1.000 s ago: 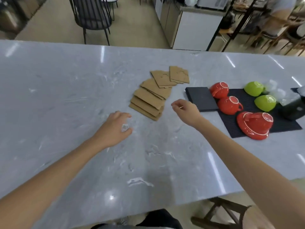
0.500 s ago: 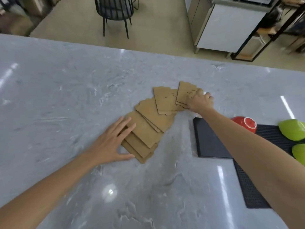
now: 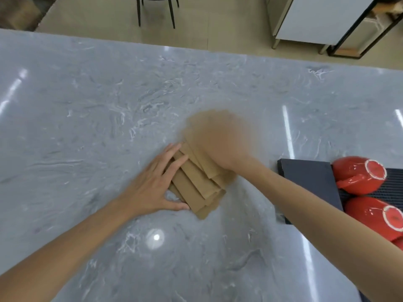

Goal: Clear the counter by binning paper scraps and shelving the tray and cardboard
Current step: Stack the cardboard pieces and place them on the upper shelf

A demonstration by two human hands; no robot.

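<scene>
From the head camera we look down on a grey marbled counter (image 3: 91,118) with both of our bare arms reaching in. Our left hand (image 3: 152,184) lies flat on the stone, fingers spread wide and extended, their tips resting on the near-left edge of the cardboard pieces (image 3: 196,184); the thumb touches the counter just beside the lowest piece. It grips nothing. The cardboard is a fanned, overlapping bunch of brown flat pieces lying near the middle of the counter, between our 2 hands. Our right hand (image 3: 220,142) sits on the far end of that bunch and is badly smeared by motion blur, merging in colour with the cardboard beneath it, so we cannot tell whether its fingers are curled around a piece or pressing flat. To the right of the cardboard, set apart from it, a dark flat tray (image 3: 309,179) lies on the counter, partly crossed by our right forearm. Beyond it, at the frame's right edge, 2 red cups (image 3: 359,175) lie overturned on a black ribbed mat (image 3: 392,182), one behind the other. Past the far counter edge we see a tan floor, black chair legs (image 3: 156,12) and a white cabinet (image 3: 316,16).
</scene>
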